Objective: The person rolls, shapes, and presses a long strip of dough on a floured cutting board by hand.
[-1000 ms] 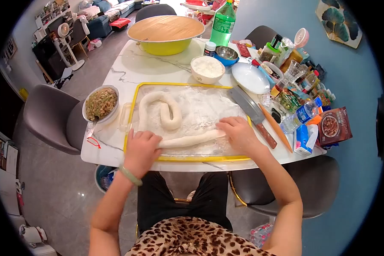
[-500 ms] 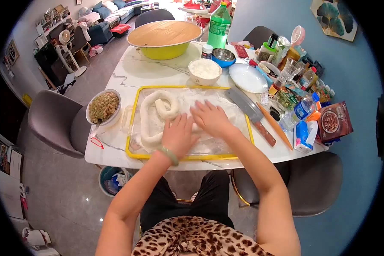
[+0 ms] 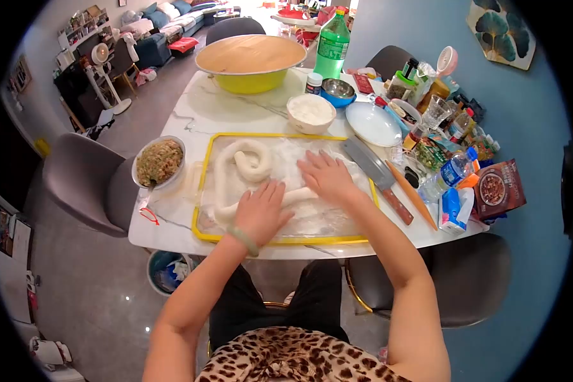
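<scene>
A long rope of white dough (image 3: 221, 175) lies coiled at the left of a floured, yellow-rimmed board (image 3: 286, 240) and runs rightward along its front half. My left hand (image 3: 261, 210) rests flat on the rope near the middle, fingers stretched out. Farther right, my right hand (image 3: 328, 178) lies palm down over the rope's other end, fingers spread. Part of the dough is hidden beneath both hands. Just right of the right hand, a cleaver (image 3: 377, 172) lies across the board's edge beside a wooden rolling pin (image 3: 410, 194).
A bowl of minced filling (image 3: 160, 162) stands left of the board. Behind it are a bowl of white flour (image 3: 311, 111), a white plate (image 3: 374, 123) and a large covered yellow-green basin (image 3: 251, 79). Bottles, jars and a tissue pack (image 3: 453, 209) crowd the right side.
My hands have moved apart, the right one shifting rightward. More of the dough rope shows between them. The whole view has shifted slightly.
</scene>
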The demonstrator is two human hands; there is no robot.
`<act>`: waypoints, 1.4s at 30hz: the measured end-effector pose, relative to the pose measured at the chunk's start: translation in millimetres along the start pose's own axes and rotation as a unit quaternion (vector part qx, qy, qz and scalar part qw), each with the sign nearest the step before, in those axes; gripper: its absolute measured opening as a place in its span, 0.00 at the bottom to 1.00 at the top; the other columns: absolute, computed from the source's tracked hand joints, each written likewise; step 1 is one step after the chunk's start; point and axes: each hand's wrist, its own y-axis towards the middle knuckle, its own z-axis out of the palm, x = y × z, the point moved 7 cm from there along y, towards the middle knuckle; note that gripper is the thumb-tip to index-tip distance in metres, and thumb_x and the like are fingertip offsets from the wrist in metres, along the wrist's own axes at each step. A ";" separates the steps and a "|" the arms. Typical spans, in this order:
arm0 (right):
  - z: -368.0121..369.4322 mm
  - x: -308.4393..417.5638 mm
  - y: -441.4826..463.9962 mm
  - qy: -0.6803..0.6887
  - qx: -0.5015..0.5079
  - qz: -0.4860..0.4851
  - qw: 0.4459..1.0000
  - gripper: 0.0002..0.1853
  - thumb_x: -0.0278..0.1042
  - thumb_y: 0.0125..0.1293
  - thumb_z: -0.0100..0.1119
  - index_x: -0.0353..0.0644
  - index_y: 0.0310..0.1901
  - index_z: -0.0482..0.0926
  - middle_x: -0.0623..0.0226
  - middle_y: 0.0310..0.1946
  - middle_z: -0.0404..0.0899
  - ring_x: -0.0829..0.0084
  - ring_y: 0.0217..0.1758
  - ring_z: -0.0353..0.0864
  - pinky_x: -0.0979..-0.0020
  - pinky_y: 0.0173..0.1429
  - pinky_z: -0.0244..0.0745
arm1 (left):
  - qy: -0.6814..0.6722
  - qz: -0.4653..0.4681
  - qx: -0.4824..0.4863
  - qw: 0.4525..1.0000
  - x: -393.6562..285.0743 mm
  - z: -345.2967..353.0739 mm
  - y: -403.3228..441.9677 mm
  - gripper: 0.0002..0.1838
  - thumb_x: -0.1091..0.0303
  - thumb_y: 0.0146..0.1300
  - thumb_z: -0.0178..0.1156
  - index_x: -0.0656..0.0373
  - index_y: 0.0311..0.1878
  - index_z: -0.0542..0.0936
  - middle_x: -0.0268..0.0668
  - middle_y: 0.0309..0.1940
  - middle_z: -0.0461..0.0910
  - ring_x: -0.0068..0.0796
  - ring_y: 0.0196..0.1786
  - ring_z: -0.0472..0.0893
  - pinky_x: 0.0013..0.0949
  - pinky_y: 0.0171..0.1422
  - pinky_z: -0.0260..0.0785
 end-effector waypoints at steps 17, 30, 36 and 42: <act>-8.5 -13.2 -55.9 0.005 0.023 -0.029 0.999 0.24 0.51 0.72 0.47 0.62 0.68 0.70 0.62 0.74 0.60 0.50 0.77 0.54 0.39 0.73 0.51 | 0.018 0.014 -0.015 1.000 -8.8 -14.7 -50.1 0.34 0.51 0.64 0.60 0.54 0.70 0.66 0.45 0.69 0.66 0.45 0.71 0.66 0.59 0.72 0.53; -4.7 -22.8 4.0 -0.005 0.013 0.019 1.000 0.25 0.53 0.74 0.44 0.58 0.69 0.69 0.61 0.75 0.58 0.50 0.77 0.54 0.46 0.75 0.51 | 0.035 -0.009 -0.059 0.998 2.8 -16.4 -24.8 0.35 0.52 0.64 0.61 0.60 0.70 0.66 0.48 0.68 0.68 0.48 0.70 0.66 0.59 0.71 0.54; -25.6 -7.7 -101.7 0.036 0.023 -0.021 0.999 0.25 0.51 0.73 0.46 0.59 0.69 0.68 0.60 0.75 0.58 0.50 0.77 0.54 0.44 0.75 0.50 | 0.016 0.040 -0.005 0.999 -16.5 -22.0 -77.1 0.36 0.54 0.63 0.62 0.53 0.72 0.64 0.47 0.71 0.64 0.46 0.73 0.63 0.60 0.73 0.51; -11.1 -33.8 -44.8 0.033 -0.005 -0.033 0.999 0.24 0.52 0.74 0.45 0.60 0.69 0.69 0.61 0.74 0.59 0.50 0.77 0.56 0.44 0.75 0.51 | 0.054 0.028 -0.044 0.997 -1.9 -16.3 -47.6 0.37 0.52 0.63 0.61 0.54 0.72 0.64 0.49 0.70 0.64 0.48 0.72 0.64 0.58 0.72 0.54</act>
